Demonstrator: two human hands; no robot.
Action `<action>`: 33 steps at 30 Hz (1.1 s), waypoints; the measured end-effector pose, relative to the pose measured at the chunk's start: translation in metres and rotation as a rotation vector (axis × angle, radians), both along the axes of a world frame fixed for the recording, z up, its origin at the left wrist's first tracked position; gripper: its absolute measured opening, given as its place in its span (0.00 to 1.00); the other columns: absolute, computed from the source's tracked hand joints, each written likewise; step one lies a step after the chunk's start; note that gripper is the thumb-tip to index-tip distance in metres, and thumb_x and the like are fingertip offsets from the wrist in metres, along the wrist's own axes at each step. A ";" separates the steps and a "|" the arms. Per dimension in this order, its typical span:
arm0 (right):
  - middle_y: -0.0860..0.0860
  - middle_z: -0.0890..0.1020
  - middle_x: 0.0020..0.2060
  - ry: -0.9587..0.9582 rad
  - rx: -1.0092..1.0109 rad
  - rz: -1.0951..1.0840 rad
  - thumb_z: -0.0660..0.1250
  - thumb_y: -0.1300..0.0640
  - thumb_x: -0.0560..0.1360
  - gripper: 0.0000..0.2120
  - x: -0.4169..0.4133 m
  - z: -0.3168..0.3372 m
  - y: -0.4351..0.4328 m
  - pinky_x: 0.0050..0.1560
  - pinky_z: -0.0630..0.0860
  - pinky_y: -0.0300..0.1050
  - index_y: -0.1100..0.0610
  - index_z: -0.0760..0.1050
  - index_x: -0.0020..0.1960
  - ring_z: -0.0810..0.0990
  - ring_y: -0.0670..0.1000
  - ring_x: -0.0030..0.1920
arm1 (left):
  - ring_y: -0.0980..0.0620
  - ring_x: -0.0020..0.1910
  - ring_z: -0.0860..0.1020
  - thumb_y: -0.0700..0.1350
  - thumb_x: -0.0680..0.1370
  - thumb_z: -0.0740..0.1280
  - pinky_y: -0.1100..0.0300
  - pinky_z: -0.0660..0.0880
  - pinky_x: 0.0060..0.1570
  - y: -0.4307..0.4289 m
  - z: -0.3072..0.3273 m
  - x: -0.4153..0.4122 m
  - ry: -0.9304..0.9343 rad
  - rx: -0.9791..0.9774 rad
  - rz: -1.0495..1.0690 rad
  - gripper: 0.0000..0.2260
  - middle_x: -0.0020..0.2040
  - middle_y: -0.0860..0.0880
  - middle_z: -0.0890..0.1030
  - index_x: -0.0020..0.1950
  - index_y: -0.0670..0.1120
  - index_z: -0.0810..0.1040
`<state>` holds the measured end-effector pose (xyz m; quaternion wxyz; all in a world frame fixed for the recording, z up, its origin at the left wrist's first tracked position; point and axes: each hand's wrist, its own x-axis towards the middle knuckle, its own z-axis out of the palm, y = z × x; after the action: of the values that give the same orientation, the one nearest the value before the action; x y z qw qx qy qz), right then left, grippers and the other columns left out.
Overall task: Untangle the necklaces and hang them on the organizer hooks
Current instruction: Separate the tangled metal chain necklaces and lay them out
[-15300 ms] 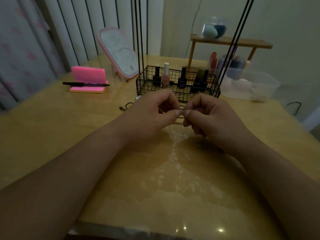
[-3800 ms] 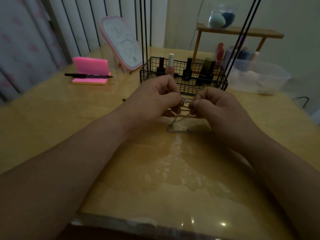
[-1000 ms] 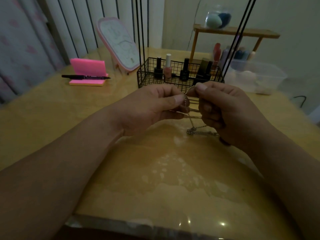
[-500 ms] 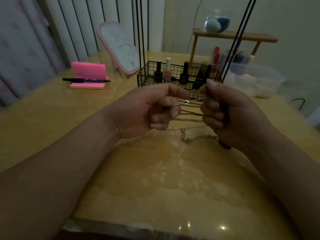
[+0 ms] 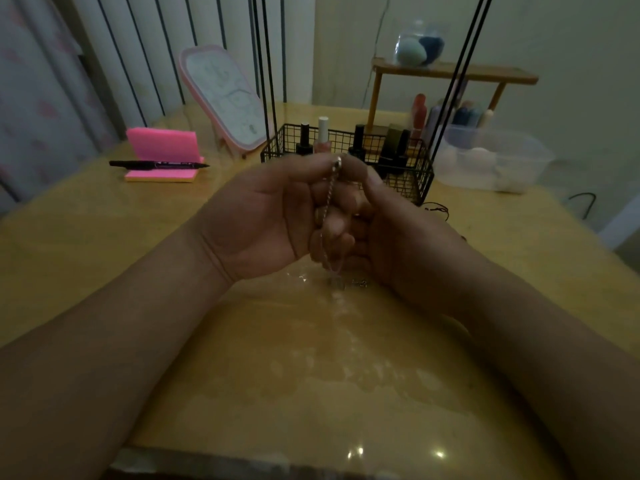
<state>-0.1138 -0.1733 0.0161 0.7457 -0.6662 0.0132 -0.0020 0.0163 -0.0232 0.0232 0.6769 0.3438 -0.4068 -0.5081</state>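
**Head view: silver necklace held upright between two hands**

Head camera showed both hands raised together over the yellow table (image 5: 104,237), in dim light. The left hand (image 5: 263,220) pinched the ring end (image 5: 338,163) of the silver necklace (image 5: 327,202) between thumb and forefinger. The right hand (image 5: 398,244), fingers curled, closed on the same end from the other side, though its thumb was hidden. The chain hung straight down between the palms. Its lower part blurred against the glossy tabletop, and a short length lay beside the right hand's heel. Behind the hands stood the wire-basket organizer (image 5: 420,174) holding nail-polish bottles (image 5: 322,133). Its black rods (image 5: 266,64) ran out of the top edge, so the hooks were cut off.
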 end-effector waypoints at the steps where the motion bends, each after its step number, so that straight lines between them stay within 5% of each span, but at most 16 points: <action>1: 0.58 0.84 0.46 0.044 -0.014 0.020 0.49 0.37 0.86 0.29 0.001 0.000 0.000 0.55 0.78 0.55 0.57 0.79 0.61 0.82 0.58 0.48 | 0.51 0.37 0.80 0.47 0.82 0.60 0.55 0.81 0.43 0.002 0.000 0.004 0.041 -0.020 0.014 0.13 0.44 0.46 0.82 0.58 0.42 0.78; 4: 0.61 0.83 0.44 0.134 -0.088 0.039 0.51 0.35 0.82 0.34 -0.002 0.004 -0.004 0.45 0.78 0.48 0.63 0.78 0.60 0.82 0.59 0.44 | 0.53 0.37 0.79 0.49 0.83 0.59 0.58 0.80 0.43 0.008 0.002 0.015 0.147 -0.078 0.065 0.12 0.44 0.47 0.81 0.54 0.43 0.77; 10: 0.52 0.83 0.44 0.106 -0.305 0.052 0.64 0.48 0.82 0.13 -0.008 0.004 -0.005 0.47 0.74 0.48 0.53 0.85 0.53 0.80 0.53 0.45 | 0.53 0.35 0.76 0.50 0.83 0.59 0.60 0.80 0.41 0.010 0.003 0.018 0.200 -0.108 0.158 0.14 0.41 0.48 0.79 0.44 0.44 0.77; 16: 0.56 0.84 0.45 0.090 -0.229 0.062 0.66 0.65 0.81 0.10 -0.012 0.007 -0.018 0.46 0.78 0.47 0.59 0.82 0.58 0.81 0.53 0.42 | 0.57 0.27 0.63 0.49 0.81 0.62 0.66 0.64 0.26 0.015 0.001 0.036 0.224 -0.041 0.393 0.17 0.32 0.52 0.73 0.33 0.48 0.68; 22: 0.57 0.86 0.48 0.030 -0.336 -0.031 0.65 0.64 0.81 0.09 -0.017 0.016 -0.030 0.28 0.67 0.39 0.60 0.80 0.58 0.71 0.48 0.30 | 0.56 0.23 0.62 0.42 0.77 0.63 0.64 0.59 0.22 0.018 0.000 0.031 -0.206 0.161 0.370 0.02 0.30 0.49 0.69 0.45 0.45 0.73; 25: 0.59 0.85 0.45 0.003 -0.279 -0.040 0.65 0.65 0.80 0.09 -0.018 0.016 -0.034 0.27 0.64 0.39 0.59 0.81 0.56 0.67 0.50 0.29 | 0.53 0.25 0.62 0.45 0.79 0.70 0.60 0.57 0.25 0.016 -0.001 0.017 -0.552 0.344 0.379 0.11 0.30 0.48 0.69 0.60 0.45 0.79; 27: 0.59 0.85 0.44 -0.022 -0.240 -0.023 0.65 0.64 0.79 0.08 -0.019 0.017 -0.036 0.27 0.63 0.39 0.57 0.81 0.55 0.66 0.50 0.29 | 0.54 0.25 0.63 0.49 0.78 0.73 0.61 0.59 0.25 0.014 -0.002 0.008 -0.708 0.387 0.310 0.13 0.28 0.50 0.70 0.61 0.48 0.82; 33: 0.58 0.83 0.40 -0.042 -0.153 -0.030 0.63 0.65 0.79 0.09 -0.016 0.012 -0.037 0.25 0.65 0.36 0.59 0.79 0.55 0.68 0.47 0.26 | 0.52 0.27 0.62 0.49 0.75 0.73 0.60 0.58 0.27 0.007 -0.007 -0.002 -0.718 0.371 0.188 0.07 0.29 0.54 0.73 0.52 0.51 0.84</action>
<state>-0.1301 -0.2107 0.0284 0.6926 -0.7208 0.0072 -0.0281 0.0148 -0.0167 0.0160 0.4619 0.6510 -0.4855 -0.3566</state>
